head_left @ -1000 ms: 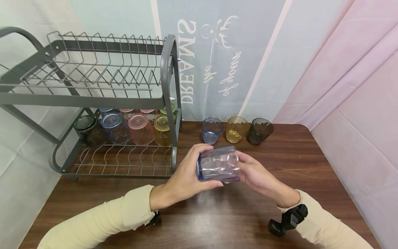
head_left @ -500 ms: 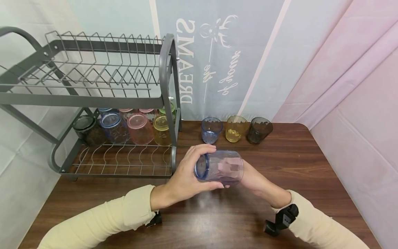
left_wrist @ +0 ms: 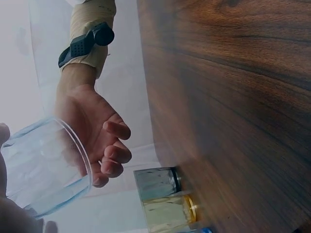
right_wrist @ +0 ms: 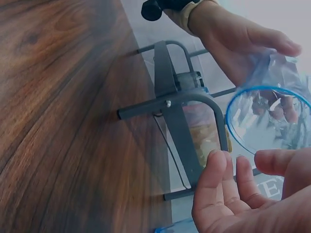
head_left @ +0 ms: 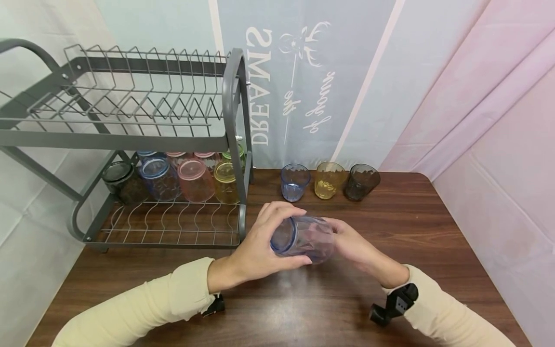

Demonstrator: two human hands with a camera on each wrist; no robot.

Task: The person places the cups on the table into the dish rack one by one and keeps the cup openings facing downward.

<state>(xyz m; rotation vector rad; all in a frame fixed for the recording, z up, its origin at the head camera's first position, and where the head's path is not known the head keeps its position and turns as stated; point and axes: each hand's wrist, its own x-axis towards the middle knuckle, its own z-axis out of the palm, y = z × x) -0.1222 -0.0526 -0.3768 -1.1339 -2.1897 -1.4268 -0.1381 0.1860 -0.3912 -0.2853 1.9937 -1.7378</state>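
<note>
Pale blue cup point(head_left: 313, 241) had just tipped: half a second earlier it lay nearer level, now its base, at the left end, showed more and the mouth end sat toward lower right. It was just below frame centre, off the table point(head_left: 425, 231). Meant the handling was still in mid-air, cup not set down.

Left hand point(head_left: 260, 243) grasped it round the base end, thumb and fingers on the wall. Right hand point(head_left: 356, 245) was at the mouth end, fingers loosely bent, no grip on anything; couldn't tell if it touched the rim.

Containers: no contents visible in the held cup. Just right of frame centre, mouths up in a row: blue tumbler point(head_left: 296, 183), yellow tumbler point(head_left: 328, 180), dark tumbler point(head_left: 361, 183); couldn't make out contents. Rack point(head_left: 112, 141), left of frame, held inverted glasses on its lower tier: dark glass point(head_left: 125, 183), blue glass point(head_left: 159, 182), pink glass point(head_left: 196, 183), yellow glass point(head_left: 226, 184), more half hidden behind.
</note>
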